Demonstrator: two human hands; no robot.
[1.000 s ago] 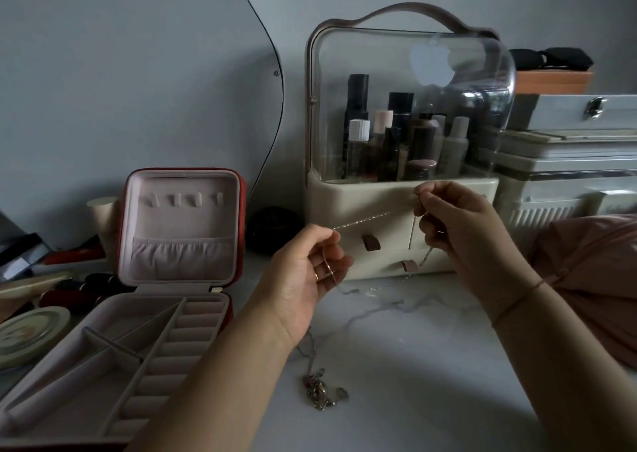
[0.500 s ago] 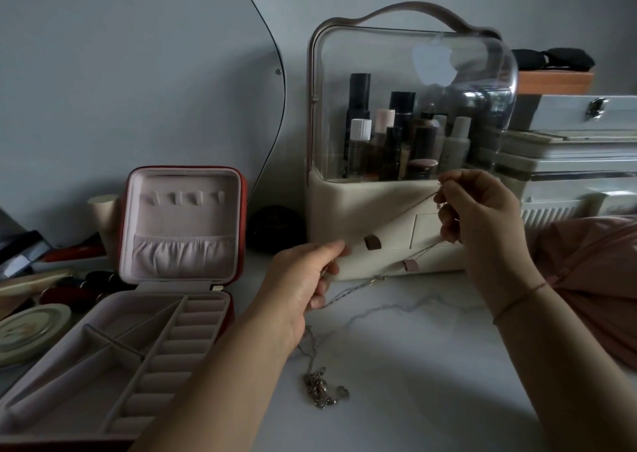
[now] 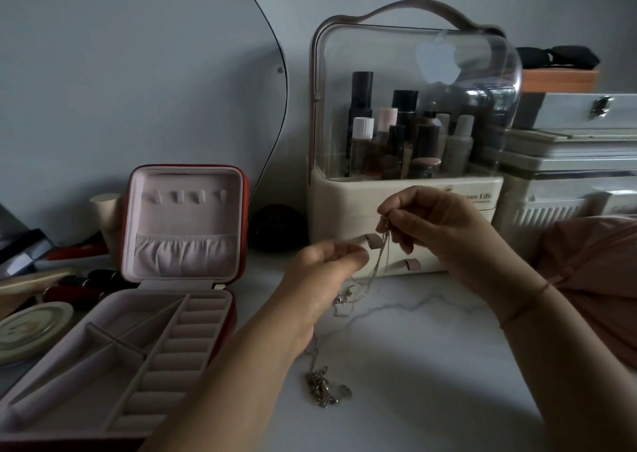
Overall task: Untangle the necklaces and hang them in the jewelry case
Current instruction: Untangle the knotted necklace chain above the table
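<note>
Above the marble tabletop (image 3: 431, 365), thin necklace chains (image 3: 381, 258) hang from the right hand (image 3: 444, 231), pinched between thumb and fingertips. The blurred left hand (image 3: 320, 272) is just beside them, its grip unclear. A tangled clump (image 3: 324, 388) lies below, with the open jewelry case (image 3: 186, 217) at left.

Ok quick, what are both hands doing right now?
Left hand: blurred, cannot tell.
Right hand: pinching the thin necklace chain.

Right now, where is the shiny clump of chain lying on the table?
In the head view, the clump lies low in the middle on the white table, right of the open jewelry case.
</note>
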